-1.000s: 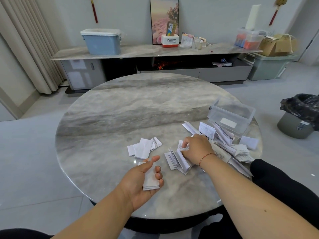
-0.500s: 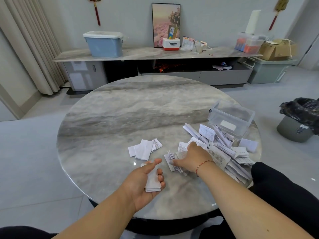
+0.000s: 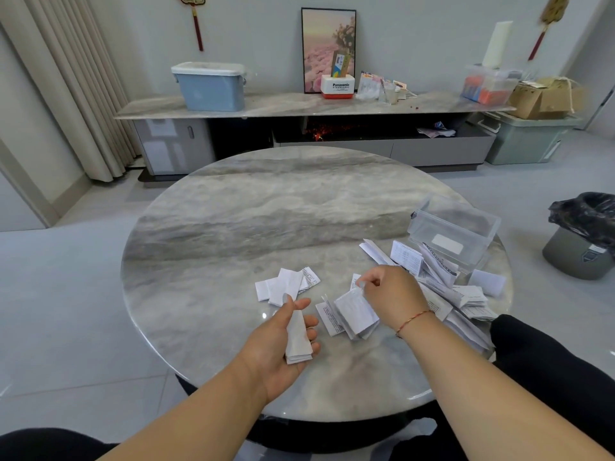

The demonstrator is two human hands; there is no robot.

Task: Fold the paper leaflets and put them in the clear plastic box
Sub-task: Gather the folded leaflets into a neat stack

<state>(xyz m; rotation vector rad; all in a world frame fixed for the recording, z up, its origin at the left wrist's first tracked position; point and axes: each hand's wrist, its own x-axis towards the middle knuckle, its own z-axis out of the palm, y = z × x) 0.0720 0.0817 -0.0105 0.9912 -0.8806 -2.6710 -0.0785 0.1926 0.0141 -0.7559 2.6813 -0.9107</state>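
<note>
Head view: left hand point(image 3: 283, 341) cradles a small stack of folded white paper leaflets point(image 3: 297, 342), thumb raised; right hand point(image 3: 391, 296) pinches one white printed leaflet point(image 3: 356, 311) above the grey marble table point(image 3: 233, 227).

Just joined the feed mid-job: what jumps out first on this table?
The two hands at the near edge: the left hand holds a stack of folded leaflets, while the right hand pinches a leaflet it is lifting off the table. To the right sprawls a messy heap of leaflets, with the clear plastic box just behind it.
</note>
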